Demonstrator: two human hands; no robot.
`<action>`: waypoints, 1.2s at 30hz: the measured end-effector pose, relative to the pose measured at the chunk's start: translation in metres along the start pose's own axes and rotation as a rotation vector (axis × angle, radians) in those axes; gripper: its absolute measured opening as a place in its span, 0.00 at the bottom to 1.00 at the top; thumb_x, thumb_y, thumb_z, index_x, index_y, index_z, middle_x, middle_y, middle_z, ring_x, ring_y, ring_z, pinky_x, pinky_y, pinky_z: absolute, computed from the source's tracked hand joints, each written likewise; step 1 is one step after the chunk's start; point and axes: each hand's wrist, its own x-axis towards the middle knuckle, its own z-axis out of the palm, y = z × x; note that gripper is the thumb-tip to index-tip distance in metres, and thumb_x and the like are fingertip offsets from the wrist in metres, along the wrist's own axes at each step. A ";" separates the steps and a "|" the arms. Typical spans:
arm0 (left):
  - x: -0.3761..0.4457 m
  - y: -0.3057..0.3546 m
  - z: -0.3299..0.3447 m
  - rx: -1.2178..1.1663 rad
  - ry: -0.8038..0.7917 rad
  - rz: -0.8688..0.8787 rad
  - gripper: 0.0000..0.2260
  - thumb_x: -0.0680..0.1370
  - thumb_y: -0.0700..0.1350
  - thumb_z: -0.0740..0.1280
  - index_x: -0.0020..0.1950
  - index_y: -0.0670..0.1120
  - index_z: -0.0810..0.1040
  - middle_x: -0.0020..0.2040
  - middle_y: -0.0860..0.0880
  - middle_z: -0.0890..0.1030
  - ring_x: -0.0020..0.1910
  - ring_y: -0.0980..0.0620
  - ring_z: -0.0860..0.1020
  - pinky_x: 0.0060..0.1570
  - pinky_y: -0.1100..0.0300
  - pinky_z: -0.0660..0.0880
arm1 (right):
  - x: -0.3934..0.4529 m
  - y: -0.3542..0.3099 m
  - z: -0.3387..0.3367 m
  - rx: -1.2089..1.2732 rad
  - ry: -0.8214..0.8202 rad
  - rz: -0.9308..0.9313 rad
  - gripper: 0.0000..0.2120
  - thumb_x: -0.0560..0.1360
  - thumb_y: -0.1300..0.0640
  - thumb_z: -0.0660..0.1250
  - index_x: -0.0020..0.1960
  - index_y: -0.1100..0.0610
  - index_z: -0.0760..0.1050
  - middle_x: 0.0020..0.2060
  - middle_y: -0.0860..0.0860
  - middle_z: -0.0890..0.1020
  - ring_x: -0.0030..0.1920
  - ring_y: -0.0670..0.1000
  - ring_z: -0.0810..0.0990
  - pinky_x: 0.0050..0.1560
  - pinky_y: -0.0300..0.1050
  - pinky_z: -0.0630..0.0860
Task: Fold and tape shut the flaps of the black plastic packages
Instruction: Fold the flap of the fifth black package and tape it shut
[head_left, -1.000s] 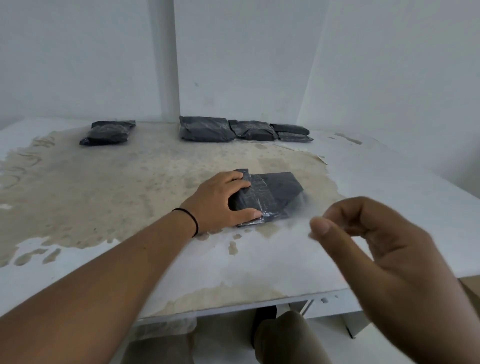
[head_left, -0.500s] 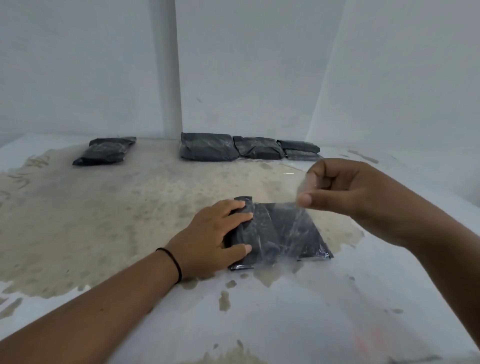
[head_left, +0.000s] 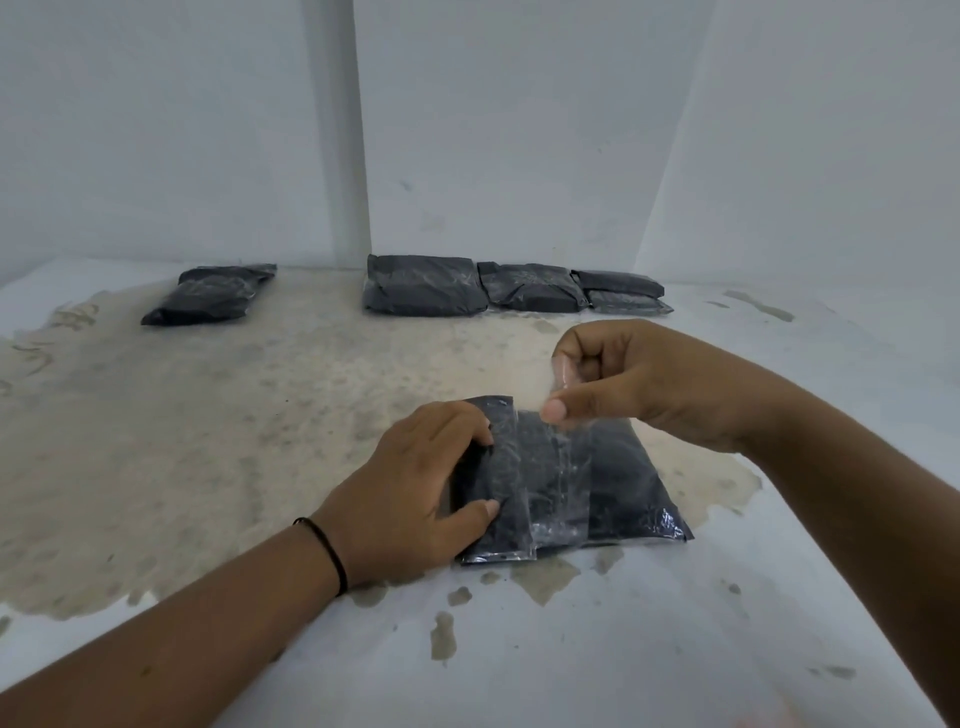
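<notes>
Centrally, the black plastic package (head_left: 618, 478) lies flat on the stained white table (head_left: 675, 649), glossy and wrinkled, a clear tape strip (head_left: 558, 483) running across its middle. I see my left hand (head_left: 415, 499) pressing its left end, fingers and thumb curved over the folded flap. My right hand (head_left: 639, 384) hovers above, thumb and forefinger pinching the tape's far end. Four more black packages (head_left: 421, 286) sit along the wall.
</notes>
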 end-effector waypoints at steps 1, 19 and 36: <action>0.000 0.000 0.000 -0.002 0.010 0.002 0.18 0.72 0.58 0.62 0.58 0.51 0.70 0.60 0.57 0.68 0.60 0.60 0.66 0.62 0.60 0.65 | 0.002 0.001 -0.001 0.011 -0.004 -0.005 0.19 0.63 0.55 0.75 0.42 0.67 0.72 0.35 0.58 0.76 0.39 0.54 0.74 0.46 0.48 0.69; -0.001 0.000 0.001 0.030 0.012 -0.015 0.20 0.71 0.60 0.61 0.58 0.49 0.74 0.61 0.55 0.70 0.63 0.59 0.67 0.64 0.58 0.65 | 0.017 0.023 -0.003 0.190 -0.089 0.013 0.12 0.63 0.57 0.77 0.38 0.57 0.73 0.30 0.51 0.80 0.33 0.50 0.78 0.44 0.46 0.73; -0.001 0.006 -0.001 0.022 0.024 -0.027 0.20 0.70 0.59 0.63 0.57 0.50 0.70 0.59 0.56 0.71 0.58 0.59 0.68 0.61 0.64 0.64 | 0.041 0.046 0.003 -0.081 0.061 0.094 0.15 0.64 0.51 0.78 0.35 0.53 0.72 0.29 0.51 0.73 0.33 0.51 0.68 0.37 0.41 0.64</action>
